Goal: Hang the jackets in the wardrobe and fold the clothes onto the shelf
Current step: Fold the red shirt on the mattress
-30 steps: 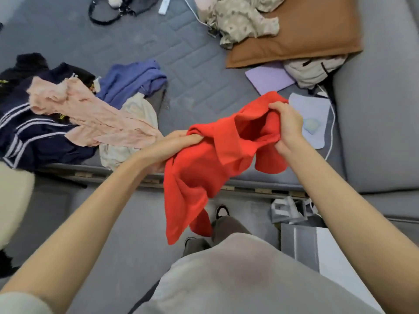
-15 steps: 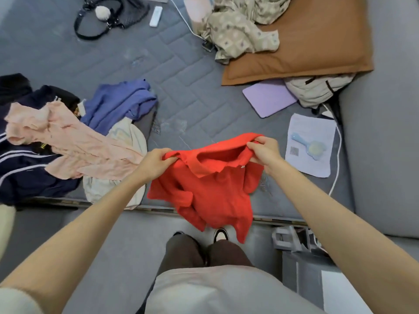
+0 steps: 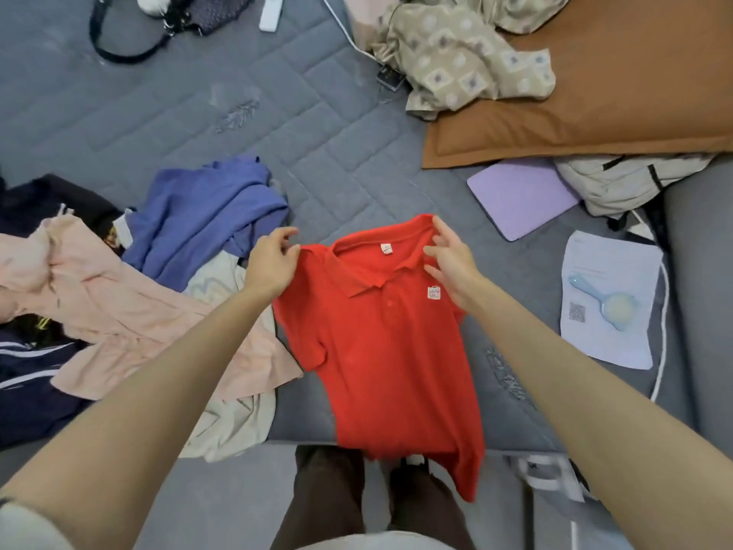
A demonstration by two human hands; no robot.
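A red polo shirt (image 3: 388, 351) lies front-up on the grey mattress (image 3: 317, 144), collar away from me, its hem hanging over the near edge. My left hand (image 3: 271, 265) pinches the shirt's left shoulder seam. My right hand (image 3: 452, 267) hovers over the right shoulder with fingers spread and loose, touching the fabric at most. To the left sits a pile of clothes: a blue garment (image 3: 206, 216), a pink garment (image 3: 131, 311), a cream one (image 3: 230, 422) and a navy striped jacket (image 3: 27, 375).
A brown pillow (image 3: 595, 97) with a patterned beige cloth (image 3: 456, 61) lies at the back right. A purple pad (image 3: 519, 196), a paper with a blue scoop (image 3: 611, 307), a white cable (image 3: 662, 351), a black bag strap (image 3: 119, 49) and a remote (image 3: 271, 11) also rest on the mattress.
The red shirt, held bunched in the air before, now lies spread flat on the mattress. Both hands moved forward to its shoulders, and my right hand loosened its grip.
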